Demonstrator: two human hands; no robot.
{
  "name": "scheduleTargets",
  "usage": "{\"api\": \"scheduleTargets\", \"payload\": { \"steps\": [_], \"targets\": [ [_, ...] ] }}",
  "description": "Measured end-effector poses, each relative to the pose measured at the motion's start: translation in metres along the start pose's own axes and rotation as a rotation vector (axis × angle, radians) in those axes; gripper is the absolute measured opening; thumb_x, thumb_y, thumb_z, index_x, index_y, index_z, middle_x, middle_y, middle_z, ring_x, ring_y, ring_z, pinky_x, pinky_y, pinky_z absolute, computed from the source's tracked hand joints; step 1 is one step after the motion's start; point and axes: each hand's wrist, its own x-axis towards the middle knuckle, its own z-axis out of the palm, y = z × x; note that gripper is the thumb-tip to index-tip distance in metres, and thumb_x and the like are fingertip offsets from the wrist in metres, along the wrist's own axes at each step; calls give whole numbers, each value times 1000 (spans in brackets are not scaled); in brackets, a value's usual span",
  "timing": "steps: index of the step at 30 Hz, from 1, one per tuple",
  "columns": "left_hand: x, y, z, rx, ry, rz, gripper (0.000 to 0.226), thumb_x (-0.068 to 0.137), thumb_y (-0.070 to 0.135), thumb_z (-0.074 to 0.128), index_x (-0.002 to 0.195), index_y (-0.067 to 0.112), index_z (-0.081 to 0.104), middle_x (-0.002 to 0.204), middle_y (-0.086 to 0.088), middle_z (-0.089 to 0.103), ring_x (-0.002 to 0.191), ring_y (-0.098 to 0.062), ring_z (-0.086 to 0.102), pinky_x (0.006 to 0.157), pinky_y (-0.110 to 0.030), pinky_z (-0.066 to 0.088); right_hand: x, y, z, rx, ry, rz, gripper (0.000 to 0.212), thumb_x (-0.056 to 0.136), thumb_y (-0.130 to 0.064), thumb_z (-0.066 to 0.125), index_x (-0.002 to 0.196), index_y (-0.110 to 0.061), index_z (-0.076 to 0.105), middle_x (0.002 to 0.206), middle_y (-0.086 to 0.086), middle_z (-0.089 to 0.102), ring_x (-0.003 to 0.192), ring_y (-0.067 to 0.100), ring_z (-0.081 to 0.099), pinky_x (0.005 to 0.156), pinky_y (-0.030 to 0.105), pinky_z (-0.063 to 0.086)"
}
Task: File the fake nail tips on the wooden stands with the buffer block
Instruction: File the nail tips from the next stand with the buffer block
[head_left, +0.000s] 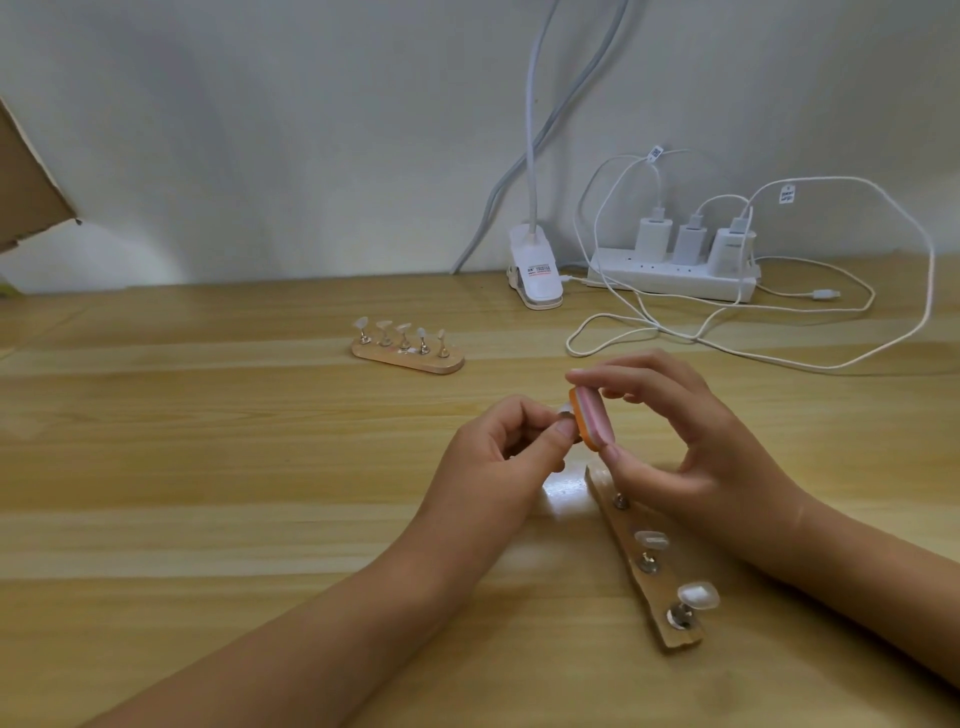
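Note:
My right hand (691, 441) pinches a small buffer block (748, 418) with an orange side and a pink-white face, held above the table. My left hand (498, 457) pinches a clear nail tip on its little metal holder (721, 410), and the tip touches the block's orange side. Below my right hand a wooden stand (631, 566) lies on the table, running towards me, with clear nail tips (698, 595) on metal pegs. A second wooden stand (408, 357) with several nail tips stands farther back in the middle of the table.
A white clip lamp base (535, 273) and a white power strip (675, 275) with three chargers sit at the back by the wall. White cables (727, 348) loop over the table behind my right hand. A cardboard flap (26, 182) juts in at the far left.

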Motion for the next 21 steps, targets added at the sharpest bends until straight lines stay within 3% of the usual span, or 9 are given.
{"api": "scheduleTargets", "payload": {
  "steps": [4,6,9,11,14,16,18,21],
  "targets": [
    [1,-1,-1,-45,25,-19,12,92,21,64,80,24,68,78,10,67,72,-1,60,71,-11,47,1,1,0,17,-9,11,46,79,-14,67,124,-20,62,118,-1,60,114,17,55,97,23,42],
    [1,-1,-2,-99,52,-36,13,91,23,66,79,25,69,81,8,69,72,0,60,70,-10,47,3,-1,-4,200,47,84,37,80,-28,65,118,-28,65,115,-6,64,110,12,59,94,23,45],
    [2,-1,-3,-127,42,-45,12,91,27,65,81,29,71,79,9,68,76,-1,63,72,-11,49,16,14,-32,705,470,426,14,81,-36,58,89,-35,71,102,-17,66,99,3,58,88,30,47],
    [2,-1,-3,-129,19,-49,9,92,28,64,87,28,72,76,11,69,78,0,64,73,-11,49,21,33,-56,801,780,707,16,91,-37,51,83,-33,64,93,-18,63,97,5,52,84,30,44],
    [2,-3,-2,-147,17,-38,9,92,24,65,93,19,72,75,10,70,77,1,65,71,-10,47,17,54,-62,795,967,899,14,96,-34,47,85,-30,56,86,-15,56,89,3,51,88,20,45],
    [2,-4,-2,-165,13,-28,9,91,23,66,94,16,72,75,10,70,77,2,65,71,-8,46,16,53,-52,772,926,880,9,90,-35,56,86,-29,60,85,-15,60,81,0,53,94,21,45],
    [2,-4,-3,-189,13,-23,9,91,23,67,95,17,72,76,9,71,77,2,66,71,-8,46,16,44,-40,753,791,763,10,82,-38,62,85,-31,68,90,-17,66,83,-2,59,88,24,43],
    [3,-4,-3,-196,20,-33,9,93,24,64,94,19,72,76,10,71,78,3,65,73,-10,47,14,37,-25,752,572,658,16,90,-28,59,84,-27,74,95,-11,71,91,4,61,90,27,42]
  ]
}}
